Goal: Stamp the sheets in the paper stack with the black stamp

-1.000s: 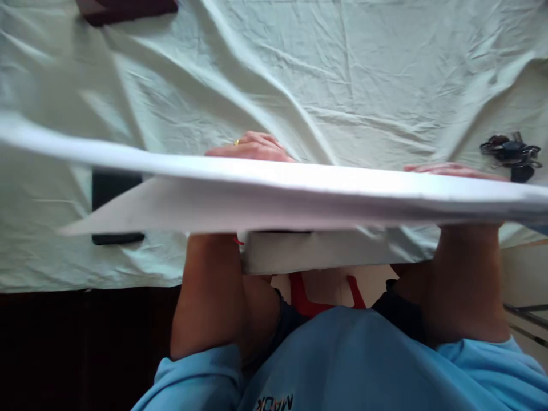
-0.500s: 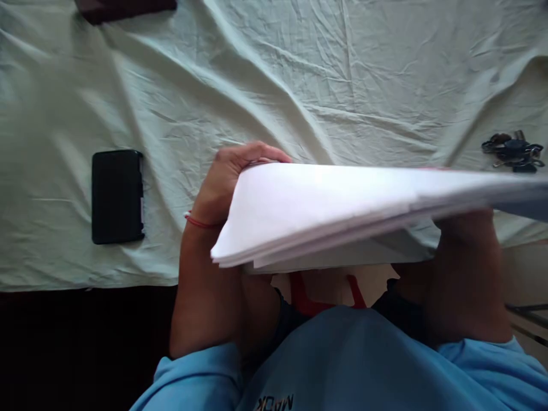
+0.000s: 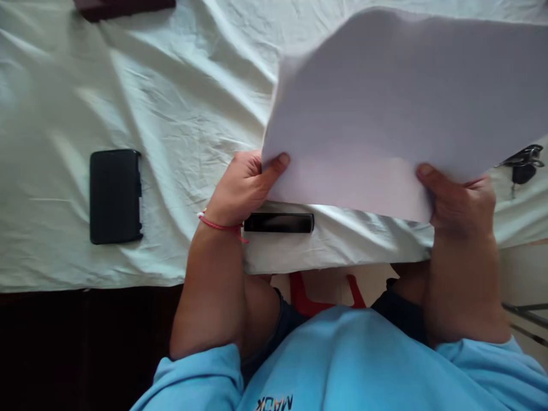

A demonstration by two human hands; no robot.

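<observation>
White paper sheets [image 3: 385, 108] spread out in front of me, held above the cloth-covered table. My left hand [image 3: 248, 182] grips their near left edge, with the thumb on top and the fingers hidden beneath. At the near right side, my right hand [image 3: 462, 200] pinches the sheets in the same way. A black oblong object [image 3: 280, 222], perhaps a stapler, lies on the cloth just beside my left wrist, below the paper's near edge.
A black tablet or phone in a case [image 3: 115, 197] lies on the pale cloth [image 3: 192, 103] at the left. Keys [image 3: 526, 165] are partly covered by the paper at the right. A dark maroon object [image 3: 124, 7] sits at the top left. The table's front edge runs near my lap.
The papers have tilted from near edge-on to broad side up, their far edge swinging away from me. Both thumbs and the black oblong object now show.
</observation>
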